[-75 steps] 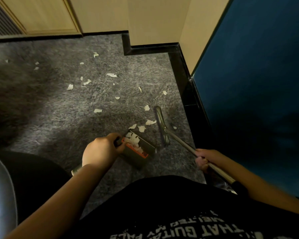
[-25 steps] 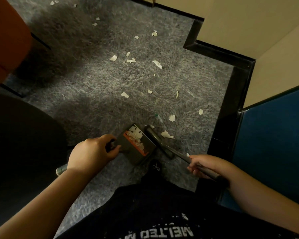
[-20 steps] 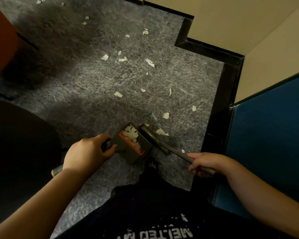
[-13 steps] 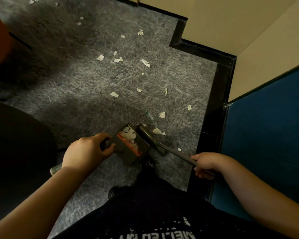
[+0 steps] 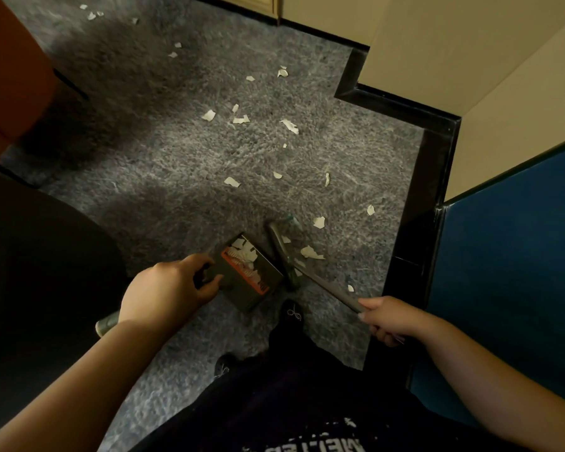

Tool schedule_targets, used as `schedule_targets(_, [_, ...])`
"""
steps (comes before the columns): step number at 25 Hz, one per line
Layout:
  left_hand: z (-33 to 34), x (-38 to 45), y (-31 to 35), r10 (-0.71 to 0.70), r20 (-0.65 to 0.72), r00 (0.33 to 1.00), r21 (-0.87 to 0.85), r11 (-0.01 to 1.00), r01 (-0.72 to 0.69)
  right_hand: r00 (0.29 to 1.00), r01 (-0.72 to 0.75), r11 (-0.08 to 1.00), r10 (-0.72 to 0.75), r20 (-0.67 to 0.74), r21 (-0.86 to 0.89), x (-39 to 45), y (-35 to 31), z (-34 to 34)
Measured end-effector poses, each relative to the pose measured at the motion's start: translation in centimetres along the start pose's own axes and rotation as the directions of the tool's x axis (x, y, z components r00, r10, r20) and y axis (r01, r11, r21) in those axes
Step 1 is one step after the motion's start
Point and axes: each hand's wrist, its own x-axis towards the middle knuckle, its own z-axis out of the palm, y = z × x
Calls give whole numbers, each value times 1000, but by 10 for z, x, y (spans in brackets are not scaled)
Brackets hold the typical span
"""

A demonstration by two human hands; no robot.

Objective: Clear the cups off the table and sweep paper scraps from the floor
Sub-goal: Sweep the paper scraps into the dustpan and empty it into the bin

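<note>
Left hand (image 5: 163,288): fingers curled round the handle of the dustpan (image 5: 247,272), a dark pan with an orange band (white scraps already inside), resting on the grey carpet (image 5: 144,164). Right hand (image 5: 387,316): fingers wrapped round the metal shaft of the broom (image 5: 282,252), whose head lies just beside the pan's mouth. Paper scraps (image 5: 261,122), white and torn, lie scattered beyond, towards the black skirting (image 5: 437,151).

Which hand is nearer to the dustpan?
Left. The left hand grips the handle of the dustpan; the right hand holds the broom handle, farther away.
</note>
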Motion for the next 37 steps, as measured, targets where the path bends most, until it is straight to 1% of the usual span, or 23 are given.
schedule_targets(3, [-5, -3, -2, -18, 51, 999, 26, 1000, 16, 997, -69, 990, 66, 26, 123, 15, 3, 13])
schedule_targets(5, [-7, -4, -5, -32, 68, 997, 32, 999, 30, 997, -79, 985, 75, 30, 151, 20, 12, 16])
schedule_targets(7, [-9, -2, -7, -48, 59, 997, 22, 999, 46, 997, -80, 986, 80, 4, 144, 19, 19, 10])
schedule_targets(10, [-7, 4, -3, -24, 40, 999, 15, 1000, 23, 995, -45, 993, 54, -80, 105, 22, 17, -10])
schedule_targets(14, [2, 15, 9, -11, 33, 999, -5, 1000, 11, 974, -8, 977, 55, -218, 211, 36, 7, -33])
schedule_targets(17, [7, 28, 20, 6, 12, 1000, -25, 1000, -5, 953, 52, 980, 8, -302, 191, 47, -9, -45])
schedule_targets(18, [8, 33, 25, 19, 5, 1000, -30, 999, -18, 947, 75, 980, -12, -320, 185, 49, -15, -50])
schedule_targets(20, [11, 44, 36, 54, -11, 998, -28, 998, -54, 942, 109, 968, -28, -336, 227, 48, -19, -62])
schedule_targets(22, [11, 58, 46, 77, -15, 997, -47, 996, -77, 943, 119, 949, -16, -332, 292, 40, -15, -69])
schedule_targets(25, [11, 76, 63, 111, 2, 994, -76, 991, -110, 938, 146, 932, -24, -346, 332, 22, 1, -67])
schedule_targets(27, [10, 86, 75, 135, 11, 991, -76, 988, -134, 929, 144, 918, 3, -371, 369, 13, 13, -57])
schedule_targets(30, [9, 101, 87, 200, 35, 979, -79, 977, -197, 932, 111, 859, 85, -353, 500, 2, 28, -33])
schedule_targets(32, [10, 114, 91, 229, 62, 971, -73, 972, -225, 928, 99, 834, 119, -353, 542, -7, 32, -17])
schedule_targets(35, [12, 135, 95, 280, 109, 954, -74, 959, -273, 893, 107, 798, 185, -410, 593, -17, 33, 2])
schedule_targets(37, [12, 149, 93, 336, 132, 933, -83, 941, -327, 867, 108, 738, 258, -427, 666, -20, 31, 13])
